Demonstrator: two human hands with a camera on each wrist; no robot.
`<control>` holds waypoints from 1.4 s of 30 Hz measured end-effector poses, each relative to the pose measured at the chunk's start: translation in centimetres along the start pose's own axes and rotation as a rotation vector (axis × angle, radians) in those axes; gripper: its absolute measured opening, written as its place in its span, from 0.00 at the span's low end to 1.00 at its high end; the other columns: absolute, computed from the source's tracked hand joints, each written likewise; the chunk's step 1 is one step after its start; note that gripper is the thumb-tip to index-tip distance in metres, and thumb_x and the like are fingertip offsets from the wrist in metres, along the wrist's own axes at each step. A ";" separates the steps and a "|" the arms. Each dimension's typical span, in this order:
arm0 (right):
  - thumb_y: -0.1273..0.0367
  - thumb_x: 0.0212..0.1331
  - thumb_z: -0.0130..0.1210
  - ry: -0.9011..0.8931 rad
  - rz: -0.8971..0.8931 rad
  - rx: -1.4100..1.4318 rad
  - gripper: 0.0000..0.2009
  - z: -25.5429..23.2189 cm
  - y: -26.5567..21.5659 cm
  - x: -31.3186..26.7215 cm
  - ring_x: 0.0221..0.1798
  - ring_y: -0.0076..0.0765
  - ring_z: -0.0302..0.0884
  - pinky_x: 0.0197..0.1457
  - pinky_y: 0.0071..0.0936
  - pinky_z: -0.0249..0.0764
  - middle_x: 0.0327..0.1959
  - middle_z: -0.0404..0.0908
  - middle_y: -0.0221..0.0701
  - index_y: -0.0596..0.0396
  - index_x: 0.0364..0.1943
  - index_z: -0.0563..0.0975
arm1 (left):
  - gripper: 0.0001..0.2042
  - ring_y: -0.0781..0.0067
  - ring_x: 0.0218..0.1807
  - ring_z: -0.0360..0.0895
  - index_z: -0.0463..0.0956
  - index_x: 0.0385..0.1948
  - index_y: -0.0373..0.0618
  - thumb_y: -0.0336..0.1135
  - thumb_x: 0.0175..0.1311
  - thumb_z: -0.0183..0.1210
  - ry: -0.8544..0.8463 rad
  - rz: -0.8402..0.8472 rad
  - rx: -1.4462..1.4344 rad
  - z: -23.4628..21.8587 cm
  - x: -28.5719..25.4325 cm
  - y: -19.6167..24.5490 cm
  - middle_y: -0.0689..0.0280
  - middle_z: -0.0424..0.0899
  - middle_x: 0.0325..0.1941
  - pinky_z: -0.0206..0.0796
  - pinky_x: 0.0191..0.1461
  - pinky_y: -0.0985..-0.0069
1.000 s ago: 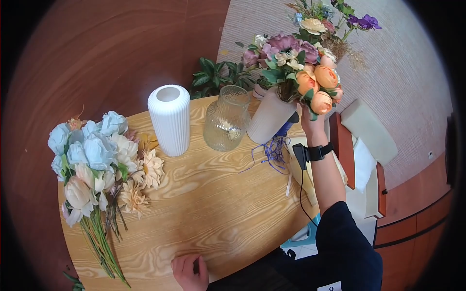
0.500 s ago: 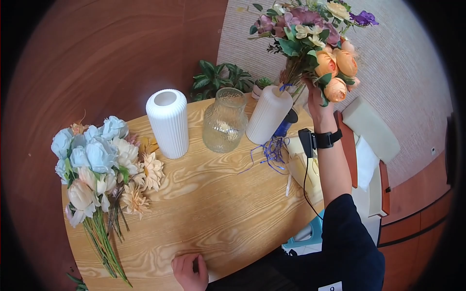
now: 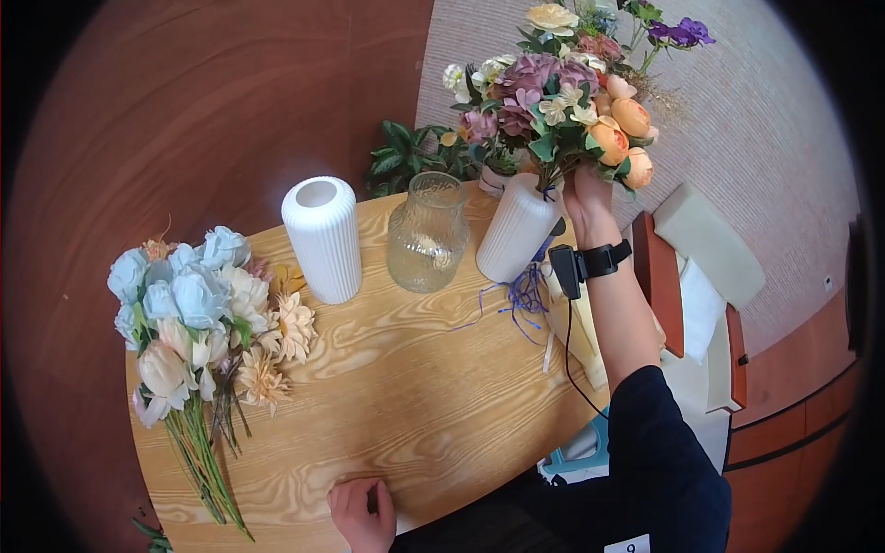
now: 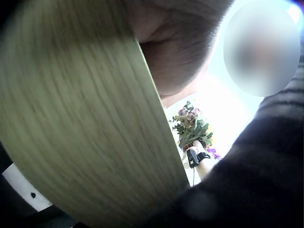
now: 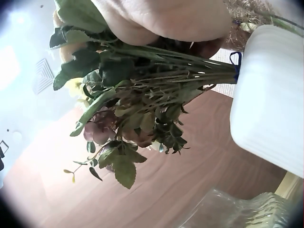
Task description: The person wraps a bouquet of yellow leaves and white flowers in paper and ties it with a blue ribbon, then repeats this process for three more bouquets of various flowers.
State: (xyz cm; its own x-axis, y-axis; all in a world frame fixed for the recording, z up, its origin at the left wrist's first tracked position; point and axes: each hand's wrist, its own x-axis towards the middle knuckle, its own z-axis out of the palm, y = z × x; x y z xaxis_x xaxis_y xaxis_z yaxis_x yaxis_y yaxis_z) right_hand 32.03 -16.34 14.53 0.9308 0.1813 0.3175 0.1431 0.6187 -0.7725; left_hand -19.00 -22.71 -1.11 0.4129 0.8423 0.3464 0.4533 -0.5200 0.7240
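My right hand (image 3: 588,195) grips the green stems of a mixed bouquet (image 3: 536,76) with mauve, cream and orange flowers. The stems run down into the mouth of a ribbed white vase (image 3: 516,230), which leans a little on the table. At the vase's rim a dark blue tie (image 5: 237,66) circles the stems in the right wrist view. Leaves and palm partly cover the fingers. My left hand (image 3: 362,516) rests at the table's near edge, fingers loosely curled around nothing.
Another ribbed white vase (image 3: 323,244) and a clear glass vase (image 3: 429,235) stand on the wooden table (image 3: 415,387). Blue, cream and peach flowers (image 3: 198,300) lie at the left. Tangled blue ribbon (image 3: 524,300) lies by the leaning vase. More flowers (image 3: 682,34) stand behind.
My right hand first raised the bouquet up and to the right, then brought it lower, with the tie now down at the vase's mouth. The left hand stays where it was.
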 end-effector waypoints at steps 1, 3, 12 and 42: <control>0.86 0.61 0.44 0.018 0.005 0.011 0.21 0.2 0.1 0.3 0.56 0.37 0.73 0.60 0.32 0.72 0.58 0.71 0.39 0.63 0.60 0.65 | 0.03 0.54 0.34 0.74 0.78 0.27 0.40 0.24 0.53 0.62 0.005 0.003 0.000 0.0 0.0 0.0 0.58 0.79 0.29 0.63 0.41 0.64; 0.81 0.67 0.42 0.003 -0.014 0.019 0.17 0.6 0.4 0.6 0.55 0.33 0.72 0.58 0.30 0.72 0.57 0.71 0.34 0.56 0.59 0.67 | 0.02 0.54 0.34 0.74 0.78 0.27 0.40 0.24 0.53 0.62 0.004 0.003 0.007 -0.1 0.0 0.1 0.58 0.79 0.29 0.63 0.41 0.64; 0.81 0.65 0.42 -0.095 -0.161 0.164 0.18 4.2 -3.4 0.3 0.52 0.33 0.74 0.54 0.33 0.76 0.56 0.72 0.31 0.55 0.59 0.67 | 0.02 0.54 0.33 0.73 0.77 0.26 0.41 0.24 0.53 0.62 0.008 0.004 0.016 0.0 0.0 0.2 0.58 0.78 0.28 0.63 0.40 0.64; 0.66 0.71 0.44 -0.315 0.280 0.567 0.15 1.9 -11.6 -8.5 0.37 0.26 0.77 0.46 0.25 0.77 0.45 0.79 0.35 0.55 0.57 0.72 | 0.02 0.59 0.32 0.75 0.80 0.28 0.40 0.27 0.56 0.62 -0.036 0.108 0.011 1.7 -1.4 1.2 0.59 0.80 0.27 0.65 0.40 0.68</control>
State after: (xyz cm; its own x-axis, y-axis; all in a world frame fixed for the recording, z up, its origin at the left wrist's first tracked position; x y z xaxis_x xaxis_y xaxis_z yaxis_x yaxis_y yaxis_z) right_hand 21.83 -23.63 21.81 0.7532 0.5511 0.3590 -0.3642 0.8040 -0.4701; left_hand -17.71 -24.80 -1.75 0.4879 0.7755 0.4006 0.4132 -0.6095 0.6766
